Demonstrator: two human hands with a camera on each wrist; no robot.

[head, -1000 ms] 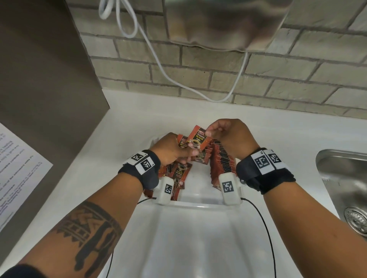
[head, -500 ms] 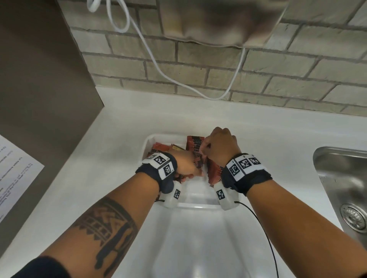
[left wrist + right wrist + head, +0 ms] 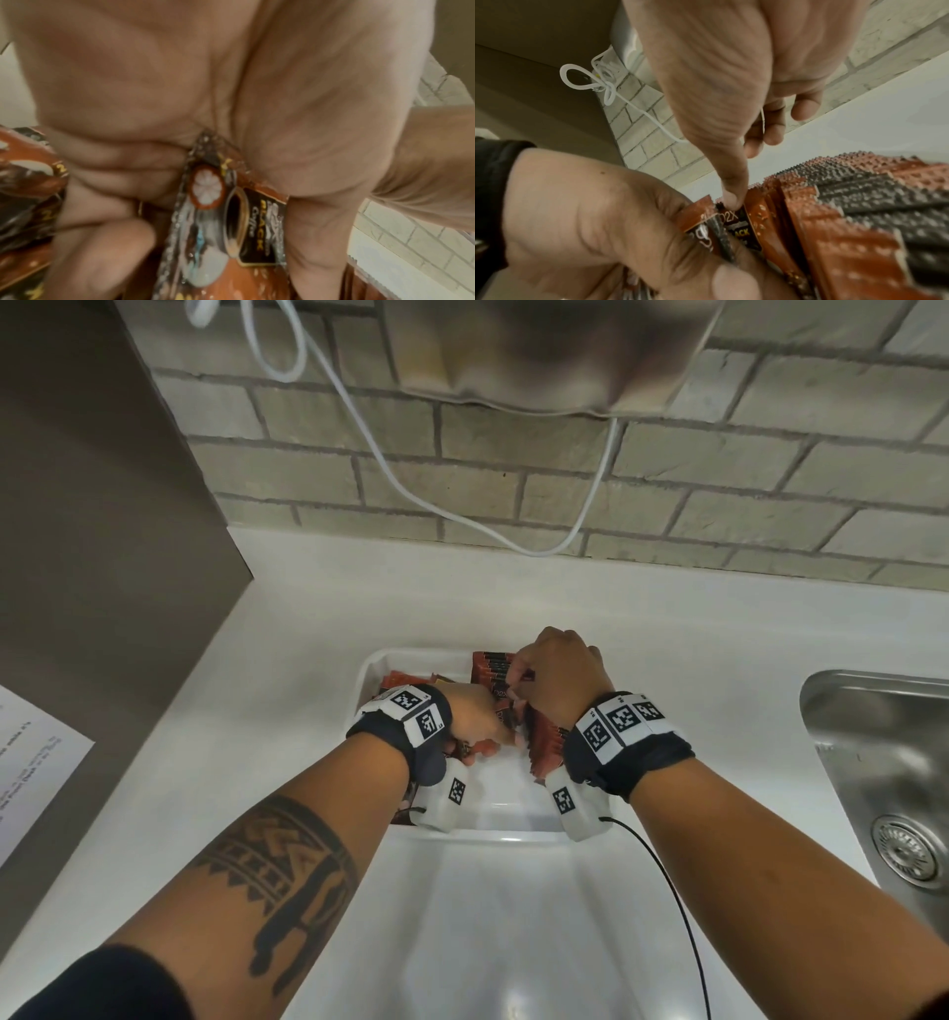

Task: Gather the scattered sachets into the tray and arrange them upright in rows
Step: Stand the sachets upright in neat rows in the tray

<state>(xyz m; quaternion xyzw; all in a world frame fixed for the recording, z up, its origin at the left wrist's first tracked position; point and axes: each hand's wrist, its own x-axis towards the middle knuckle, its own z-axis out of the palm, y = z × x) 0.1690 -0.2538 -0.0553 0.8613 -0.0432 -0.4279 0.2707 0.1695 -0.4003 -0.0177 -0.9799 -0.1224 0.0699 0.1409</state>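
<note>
A white tray [image 3: 367, 677] sits on the counter. A row of upright orange-and-black sachets [image 3: 490, 669] fills its right side, seen close in the right wrist view as upright sachets [image 3: 859, 213]. Loose sachets [image 3: 405, 681] lie at the left. My left hand [image 3: 493, 737] is low in the tray and grips a small bunch of sachets [image 3: 231, 223] between thumb and curled fingers. My right hand [image 3: 521, 683] is beside it with fingers curled; one fingertip [image 3: 731, 200] pinches the top edge of a sachet [image 3: 736, 223] at the row's near end.
A second white tub [image 3: 488, 932] stands right in front of the tray, nearer me. A steel sink [image 3: 873, 762] is set in the counter at the right. A brown panel with a paper sheet [image 3: 31, 762] is on the left. A white cable [image 3: 411, 490] hangs on the brick wall.
Both hands have dropped from above the tray down into it. The sachet my right hand held up has come down against the near end of the upright row.
</note>
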